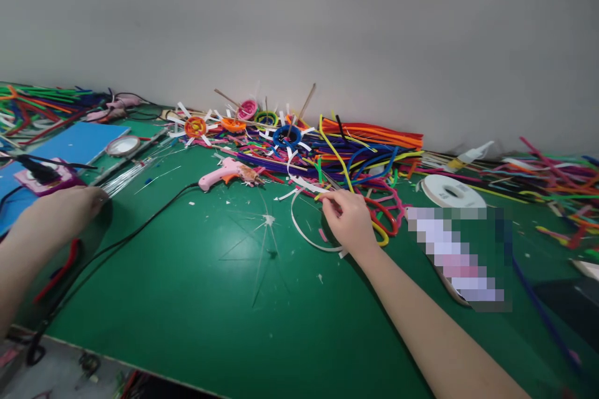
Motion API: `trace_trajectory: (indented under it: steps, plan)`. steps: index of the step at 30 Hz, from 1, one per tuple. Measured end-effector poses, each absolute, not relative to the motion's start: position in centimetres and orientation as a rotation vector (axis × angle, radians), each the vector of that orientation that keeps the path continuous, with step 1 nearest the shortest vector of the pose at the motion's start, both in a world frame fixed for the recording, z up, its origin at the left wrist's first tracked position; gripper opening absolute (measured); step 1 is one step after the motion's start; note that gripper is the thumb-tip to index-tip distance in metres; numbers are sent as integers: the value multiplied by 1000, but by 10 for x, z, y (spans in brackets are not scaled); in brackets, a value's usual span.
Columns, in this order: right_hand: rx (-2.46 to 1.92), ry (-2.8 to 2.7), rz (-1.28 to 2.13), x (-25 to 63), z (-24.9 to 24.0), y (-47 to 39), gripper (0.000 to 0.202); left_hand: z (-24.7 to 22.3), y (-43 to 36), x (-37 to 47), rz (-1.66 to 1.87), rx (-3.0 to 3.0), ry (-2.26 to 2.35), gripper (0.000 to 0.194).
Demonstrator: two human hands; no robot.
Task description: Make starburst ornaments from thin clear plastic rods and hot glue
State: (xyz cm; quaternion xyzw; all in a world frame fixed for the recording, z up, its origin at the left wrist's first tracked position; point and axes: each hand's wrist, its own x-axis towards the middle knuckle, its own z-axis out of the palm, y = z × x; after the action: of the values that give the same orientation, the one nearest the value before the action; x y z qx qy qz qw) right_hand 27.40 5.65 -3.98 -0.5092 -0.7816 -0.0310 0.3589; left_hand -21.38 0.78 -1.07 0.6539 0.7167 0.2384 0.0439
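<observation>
My left hand point(79, 209) reaches over the table's left side, its fingers curled together at the near end of a bundle of clear thin strands point(133, 176). Whether it grips one is too blurred to see. At the centre right, my right hand point(349, 218) is closed in a pinch beside a white ribbon loop point(299, 230); a small yellow tip shows at its fingertips, but what it belongs to is unclear. Between the hands, clear strands radiate from a whitish blob point(268, 220) on the green table point(196, 318). Behind it lies a pink glue gun point(227, 171).
Pipe cleaners point(374, 134) in many colours heap along the wall, with small coiled pieces bearing white strips point(195, 127). A black cord point(140, 224) crosses the left side. To the right lie a white ribbon spool point(430, 190), a glue bottle point(472, 154) and a pixelated object point(453, 255).
</observation>
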Motion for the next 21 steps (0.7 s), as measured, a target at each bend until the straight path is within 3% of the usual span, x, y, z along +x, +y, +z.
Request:
trace_trajectory:
  steps: [11, 21]
  plan:
    - [-1304, -2029, -93, 275, -40, 57, 16, -14, 22, -231, 281, 2146, 2413, 14]
    - [-1289, -2030, -108, 276, -43, 59, 16, -3, 34, -220, 155, 2190, 2518, 17]
